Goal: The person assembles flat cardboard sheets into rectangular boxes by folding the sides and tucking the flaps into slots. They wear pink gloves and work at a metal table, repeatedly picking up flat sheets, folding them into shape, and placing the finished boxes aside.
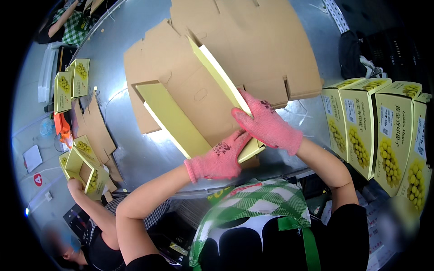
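Observation:
A part-folded cardboard box (178, 122), brown inside with pale yellow-green side panels, lies on the bench in front of me, its two long sides standing up. My right hand (269, 122), in a pink glove, grips the right wall near its close corner, thumb on the inner side. My left hand (221, 158), gloved the same, closes around the near end panel by that corner, its fingertips reaching close to the right hand. Its far fingers are partly hidden behind the panel.
Flat brown cardboard blanks (271, 49) lie beneath and beyond the box on the metal bench (110, 58). Finished yellow grape boxes (357, 131) stand in a row at right. At left, a co-worker's hand (77, 186) holds an open box; more boxes (72, 83) stand behind.

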A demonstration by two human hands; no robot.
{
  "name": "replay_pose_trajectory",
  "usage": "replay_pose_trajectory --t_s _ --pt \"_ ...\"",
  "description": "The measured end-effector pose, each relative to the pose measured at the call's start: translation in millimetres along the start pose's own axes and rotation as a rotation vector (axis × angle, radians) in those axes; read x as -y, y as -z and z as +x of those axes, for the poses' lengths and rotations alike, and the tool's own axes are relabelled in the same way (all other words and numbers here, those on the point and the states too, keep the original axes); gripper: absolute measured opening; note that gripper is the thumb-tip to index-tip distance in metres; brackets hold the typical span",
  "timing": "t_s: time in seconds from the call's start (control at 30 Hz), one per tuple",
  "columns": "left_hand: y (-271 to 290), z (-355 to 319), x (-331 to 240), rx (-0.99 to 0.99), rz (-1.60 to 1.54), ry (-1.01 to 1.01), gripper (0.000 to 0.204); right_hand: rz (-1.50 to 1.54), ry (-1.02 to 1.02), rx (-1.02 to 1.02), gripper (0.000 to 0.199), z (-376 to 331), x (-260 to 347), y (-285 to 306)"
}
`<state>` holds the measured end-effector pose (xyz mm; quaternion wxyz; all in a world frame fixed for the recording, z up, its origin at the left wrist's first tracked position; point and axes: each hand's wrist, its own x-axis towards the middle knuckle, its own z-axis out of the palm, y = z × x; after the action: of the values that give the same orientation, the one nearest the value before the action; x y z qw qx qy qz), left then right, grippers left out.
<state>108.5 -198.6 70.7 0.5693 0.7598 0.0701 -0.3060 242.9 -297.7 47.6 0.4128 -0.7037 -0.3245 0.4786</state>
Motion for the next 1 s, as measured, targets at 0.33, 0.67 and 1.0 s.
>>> replay_pose_trajectory --t_s 0.33,0.67,1.0 --pt "-5 -8 1 0.093 0.039 0.035 0.075 -0.175 0.132 -0.078 0.057 -23 -12 -13" --pt "-45 -18 25 -0.108 0.211 -0.139 0.064 -0.049 0.048 0.001 0.057 -47 -13 -9" --pt "-54 -20 34 0.098 0.087 -0.097 0.076 -0.043 -0.003 -0.090 0.066 -59 -13 -23"
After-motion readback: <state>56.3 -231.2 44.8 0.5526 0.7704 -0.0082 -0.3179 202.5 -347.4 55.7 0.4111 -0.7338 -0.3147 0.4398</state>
